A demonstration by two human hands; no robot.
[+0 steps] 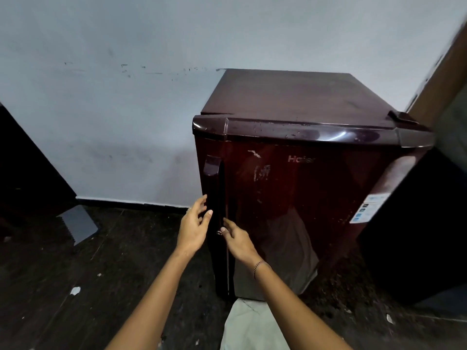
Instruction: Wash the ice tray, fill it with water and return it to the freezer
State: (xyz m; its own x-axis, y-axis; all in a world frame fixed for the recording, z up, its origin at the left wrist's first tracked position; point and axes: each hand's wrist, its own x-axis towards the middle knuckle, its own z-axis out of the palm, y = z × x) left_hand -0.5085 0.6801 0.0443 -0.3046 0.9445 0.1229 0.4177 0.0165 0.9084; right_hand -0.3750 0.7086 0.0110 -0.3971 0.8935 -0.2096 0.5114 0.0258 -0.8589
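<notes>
A small dark red fridge [310, 188] stands against the pale wall, its door closed. A long vertical handle [213, 188] runs down the door's left edge. My left hand [194, 227] hovers just left of the handle's lower part, fingers spread and holding nothing. My right hand [238, 242] is at the door's left edge just below, fingertips touching or nearly touching the handle area, empty. No ice tray is in view.
Dark floor [75, 286] with bits of litter lies in front. A grey flat sheet [79, 224] lies on the floor at left. Dark furniture [27, 170] stands far left, another dark object [414, 236] right of the fridge, and a wooden frame [439, 79] at upper right.
</notes>
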